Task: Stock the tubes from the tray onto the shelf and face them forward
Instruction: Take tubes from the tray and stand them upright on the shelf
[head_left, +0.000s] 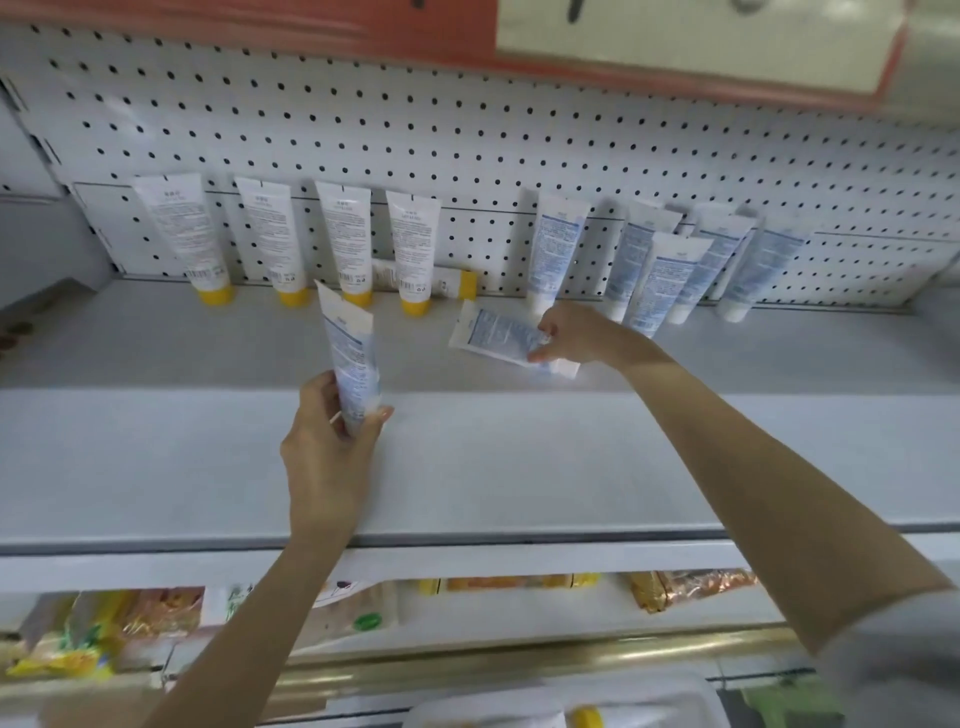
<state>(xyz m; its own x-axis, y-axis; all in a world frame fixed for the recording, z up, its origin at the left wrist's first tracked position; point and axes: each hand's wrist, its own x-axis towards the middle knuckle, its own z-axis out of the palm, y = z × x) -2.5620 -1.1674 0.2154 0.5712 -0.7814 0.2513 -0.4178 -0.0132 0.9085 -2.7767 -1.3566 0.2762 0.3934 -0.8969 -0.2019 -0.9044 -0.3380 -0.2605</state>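
Blue-wht tube (352, 364) upright in L hand (327, 457); crimp up

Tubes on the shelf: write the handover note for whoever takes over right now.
The left grip holds the upright blue-print tube above the shelf.
The right grip pinches the sideways blue-print tube low over the shelf.
Done: four yellow-cap tubes and several white-cap tubes stand cap-down against the pegboard. One lying yellow-cap tube is behind them.
Left: stand both held tubes, stand the lying one, turn the faces forward (barcodes show now), and empty the tray below.
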